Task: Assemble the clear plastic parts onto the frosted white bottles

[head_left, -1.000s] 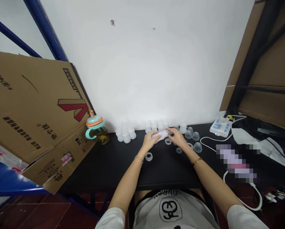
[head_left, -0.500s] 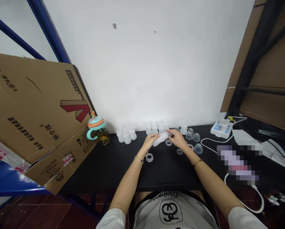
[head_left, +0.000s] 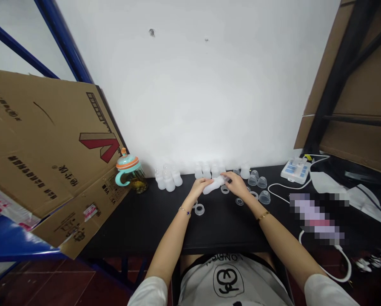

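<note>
Translucent plastic bottle clamped crosswise between your left grip and right grip

Its long axis runs nearly side to side, rising toward your right. Your left fingers wrap the rounded lower end; your right fingers close over the upper end, beside a clear fitting. It sits above the black surface, near the far edge, just ahead of a row of upright bottles.

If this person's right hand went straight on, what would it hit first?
The frosted plastic bottle held in the left hand; the right hand seems to touch its end, though depth is hard to judge here.
</note>
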`<state>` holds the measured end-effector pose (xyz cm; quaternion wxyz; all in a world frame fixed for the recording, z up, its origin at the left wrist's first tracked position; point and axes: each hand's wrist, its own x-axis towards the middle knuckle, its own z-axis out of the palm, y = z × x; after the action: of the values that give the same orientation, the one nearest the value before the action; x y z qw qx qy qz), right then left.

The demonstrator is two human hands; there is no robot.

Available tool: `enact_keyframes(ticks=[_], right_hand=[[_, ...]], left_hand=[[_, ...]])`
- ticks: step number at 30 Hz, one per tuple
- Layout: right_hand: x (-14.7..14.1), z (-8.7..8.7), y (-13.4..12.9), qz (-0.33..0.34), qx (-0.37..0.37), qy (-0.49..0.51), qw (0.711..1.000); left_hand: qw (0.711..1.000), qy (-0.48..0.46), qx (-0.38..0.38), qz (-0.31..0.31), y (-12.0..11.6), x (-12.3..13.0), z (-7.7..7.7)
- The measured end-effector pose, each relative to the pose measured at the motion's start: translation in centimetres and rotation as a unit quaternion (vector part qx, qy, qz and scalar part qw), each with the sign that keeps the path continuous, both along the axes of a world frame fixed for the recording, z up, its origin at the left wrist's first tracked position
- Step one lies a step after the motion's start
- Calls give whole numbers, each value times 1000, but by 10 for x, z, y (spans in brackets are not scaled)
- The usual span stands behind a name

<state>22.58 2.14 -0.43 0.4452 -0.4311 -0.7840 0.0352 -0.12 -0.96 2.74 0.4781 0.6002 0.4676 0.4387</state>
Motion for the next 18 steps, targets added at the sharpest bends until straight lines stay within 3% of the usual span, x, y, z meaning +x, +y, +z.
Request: enact_keyframes(ticks=[9,18], right_hand=[[-1,5,-4,-16,-29,-30,999],[-2,10,-10,-45,-71,-54,995]], left_hand=[[1000,0,17,18,0,2,1],[994,67,77,43,-2,4,3]])
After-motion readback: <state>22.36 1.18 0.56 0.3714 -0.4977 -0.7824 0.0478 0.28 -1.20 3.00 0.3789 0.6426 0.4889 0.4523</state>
